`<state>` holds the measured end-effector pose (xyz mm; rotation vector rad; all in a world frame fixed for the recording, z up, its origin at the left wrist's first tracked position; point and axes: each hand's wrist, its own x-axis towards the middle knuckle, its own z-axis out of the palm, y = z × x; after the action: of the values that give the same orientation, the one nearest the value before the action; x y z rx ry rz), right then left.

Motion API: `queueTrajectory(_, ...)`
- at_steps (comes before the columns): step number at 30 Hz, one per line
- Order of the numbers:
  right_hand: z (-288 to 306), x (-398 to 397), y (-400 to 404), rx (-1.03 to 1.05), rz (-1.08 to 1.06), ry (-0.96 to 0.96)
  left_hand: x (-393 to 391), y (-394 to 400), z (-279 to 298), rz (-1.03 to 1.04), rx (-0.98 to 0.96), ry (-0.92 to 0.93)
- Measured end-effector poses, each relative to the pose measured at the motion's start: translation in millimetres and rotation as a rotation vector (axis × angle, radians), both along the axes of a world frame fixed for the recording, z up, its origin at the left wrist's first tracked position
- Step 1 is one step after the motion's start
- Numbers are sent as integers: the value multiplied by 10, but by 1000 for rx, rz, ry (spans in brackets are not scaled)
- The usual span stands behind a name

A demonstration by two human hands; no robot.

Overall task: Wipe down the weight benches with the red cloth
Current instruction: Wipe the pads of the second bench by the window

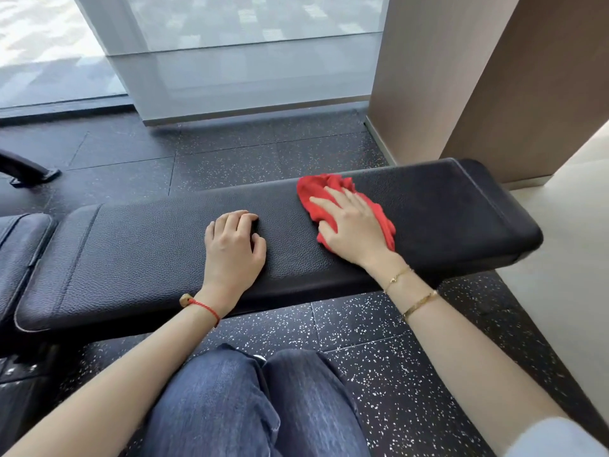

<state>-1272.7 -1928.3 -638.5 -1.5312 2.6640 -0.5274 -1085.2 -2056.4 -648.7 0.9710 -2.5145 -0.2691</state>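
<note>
A long black padded weight bench (138, 252) stretches across the view from lower left to upper right. The red cloth (316, 189) lies crumpled on the right half of its pad. My right hand (352, 225) presses flat on the cloth with straight, spread fingers. My left hand (232, 249) rests on the bare pad near the middle, its fingers curled under and holding nothing.
A second black pad (19, 239) adjoins the bench at the left edge. A black metal frame foot (29, 171) stands on the speckled rubber floor (263, 156) at the far left. A brown column (461, 77) and a frosted glass panel (247, 61) stand behind. My knees (257, 400) are below.
</note>
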Motion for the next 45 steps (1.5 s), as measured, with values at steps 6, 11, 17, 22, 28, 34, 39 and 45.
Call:
queueTrajectory(6, -33, -82, 655, -72, -161, 25, 31, -19, -21, -32, 10, 11)
queueTrajectory(11, -50, -603, 909, -79, -425, 100, 34, -21, -25, -35, 10, 27)
queueTrajectory(17, -18, -1115, 682, -62, -691, 48, 7, 11, 0, -15, -5, 35)
queueTrajectory(22, 25, -1139, 234, -11, -630, -14, -25, -1, -7, 4, -23, 25)
queueTrajectory(28, 62, -496, -313, 31, -185, -26, -26, 1, 5, 9, -6, 16)
queueTrajectory(34, -26, 61, 95, -3, 64, -6, -8, -13, -11, -1, 2, 24)
queueTrajectory(39, -17, -272, 596, -62, -162, 47, 8, -6, -23, -11, 13, 24)
queueTrajectory(45, -16, -854, 517, -71, -629, 75, -1, -2, 0, 0, 1, 22)
